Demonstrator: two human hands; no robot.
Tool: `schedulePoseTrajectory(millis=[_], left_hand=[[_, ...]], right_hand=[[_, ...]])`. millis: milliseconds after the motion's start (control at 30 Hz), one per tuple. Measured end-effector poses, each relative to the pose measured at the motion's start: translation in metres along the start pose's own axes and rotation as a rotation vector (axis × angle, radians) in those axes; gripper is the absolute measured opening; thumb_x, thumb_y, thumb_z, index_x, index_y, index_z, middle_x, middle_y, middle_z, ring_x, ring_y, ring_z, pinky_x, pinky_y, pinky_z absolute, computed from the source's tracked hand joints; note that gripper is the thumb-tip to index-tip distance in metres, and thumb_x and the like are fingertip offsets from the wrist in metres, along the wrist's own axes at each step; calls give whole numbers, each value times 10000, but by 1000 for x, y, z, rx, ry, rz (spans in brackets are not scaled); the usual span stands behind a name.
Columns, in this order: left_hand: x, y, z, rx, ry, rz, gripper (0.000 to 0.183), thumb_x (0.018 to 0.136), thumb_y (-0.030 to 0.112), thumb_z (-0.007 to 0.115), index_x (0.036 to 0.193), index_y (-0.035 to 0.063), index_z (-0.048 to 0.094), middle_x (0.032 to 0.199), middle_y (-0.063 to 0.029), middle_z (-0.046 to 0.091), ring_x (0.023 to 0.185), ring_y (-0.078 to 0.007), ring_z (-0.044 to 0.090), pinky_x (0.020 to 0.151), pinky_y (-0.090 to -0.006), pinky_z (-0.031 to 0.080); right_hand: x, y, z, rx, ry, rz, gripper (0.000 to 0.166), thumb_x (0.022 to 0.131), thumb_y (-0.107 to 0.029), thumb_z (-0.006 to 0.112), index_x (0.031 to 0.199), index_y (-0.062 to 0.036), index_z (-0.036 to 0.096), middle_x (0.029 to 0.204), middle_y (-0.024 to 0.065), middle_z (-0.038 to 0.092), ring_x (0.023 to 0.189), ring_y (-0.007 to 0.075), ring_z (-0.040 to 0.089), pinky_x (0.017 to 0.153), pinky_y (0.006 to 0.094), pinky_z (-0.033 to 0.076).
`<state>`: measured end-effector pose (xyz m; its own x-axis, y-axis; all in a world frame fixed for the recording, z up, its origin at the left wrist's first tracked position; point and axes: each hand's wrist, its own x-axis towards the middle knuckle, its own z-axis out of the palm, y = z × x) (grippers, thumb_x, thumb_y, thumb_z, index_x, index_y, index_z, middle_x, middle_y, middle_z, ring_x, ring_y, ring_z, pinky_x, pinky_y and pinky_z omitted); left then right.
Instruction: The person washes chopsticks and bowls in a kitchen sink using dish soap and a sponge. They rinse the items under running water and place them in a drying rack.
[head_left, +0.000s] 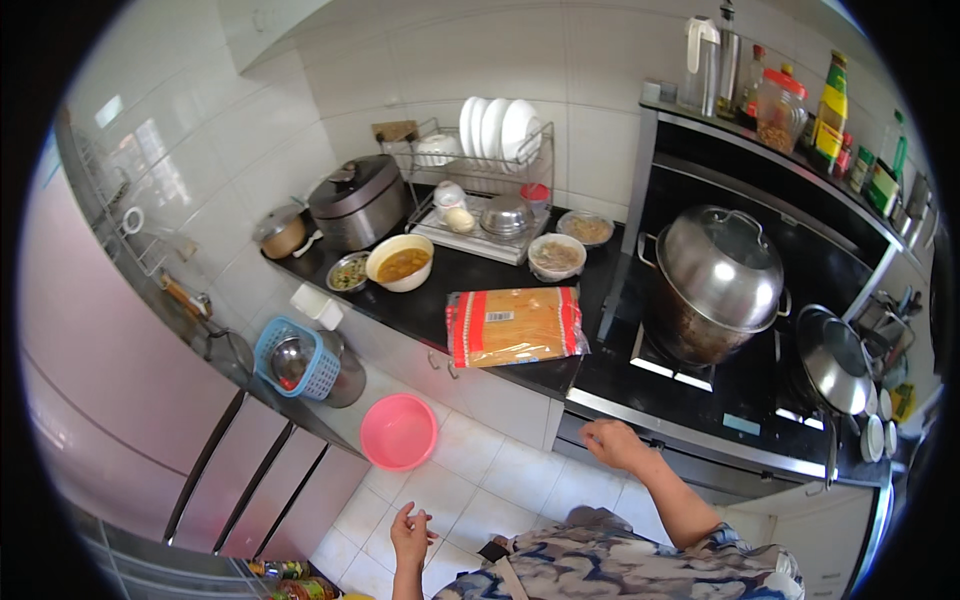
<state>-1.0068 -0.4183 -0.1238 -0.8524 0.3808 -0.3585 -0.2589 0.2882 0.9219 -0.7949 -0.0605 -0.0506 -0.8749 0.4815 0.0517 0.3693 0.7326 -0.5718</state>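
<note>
My left hand (411, 531) hangs over the tiled floor, fingers apart and holding nothing. In front of the stove's front edge is my right hand (615, 444), loosely curled; its palm is hidden, so I cannot see whether the fingers are closed. A plastic-wrapped pack of dried noodles (521, 326) with red borders lies on the black countertop ahead. Behind it stand a bowl of shredded food (556, 257) and a covered-looking second bowl (585, 227). A cream bowl of yellow-brown soup (401, 262) sits farther left, beside a metal bowl of chopped vegetables (349, 272).
A large lidded steel pot (712, 285) occupies the gas stove, with a lidded wok (832, 360) right of it. A pressure cooker (360, 199) and a dish rack (480, 180) line the wall. On the floor sits a pink basin (399, 433); the refrigerator (112, 360) stands left.
</note>
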Motion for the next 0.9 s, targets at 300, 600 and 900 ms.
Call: schedulePoseTrajectory(millis=[300, 600, 900], left_hand=[[112, 74, 59, 31, -273, -37, 416, 916, 231, 554, 1255, 13, 453, 933, -116, 629, 580, -159, 617, 449, -238, 452], [225, 154, 126, 157, -181, 60, 459, 914, 318, 564, 1274, 53, 458, 1126, -79, 561, 912, -177, 585, 645, -301, 506], [341, 172, 178, 271, -184, 25, 681, 859, 445, 611, 1278, -54, 410, 992, -128, 604, 721, -151, 599, 537, -275, 497]], right_hand=[[6, 7, -11, 152, 148, 260, 257, 853, -199, 582, 1036, -24, 624, 943, 173, 633, 853, 338, 619, 758, 403, 489], [113, 37, -5, 84, 537, 278, 433, 837, -238, 617, 1189, -6, 521, 1065, 202, 578, 925, 358, 596, 780, 403, 497], [183, 25, 17, -85, 429, 389, 634, 849, -393, 587, 1342, -51, 381, 1205, 264, 464, 985, 407, 524, 843, 448, 469]])
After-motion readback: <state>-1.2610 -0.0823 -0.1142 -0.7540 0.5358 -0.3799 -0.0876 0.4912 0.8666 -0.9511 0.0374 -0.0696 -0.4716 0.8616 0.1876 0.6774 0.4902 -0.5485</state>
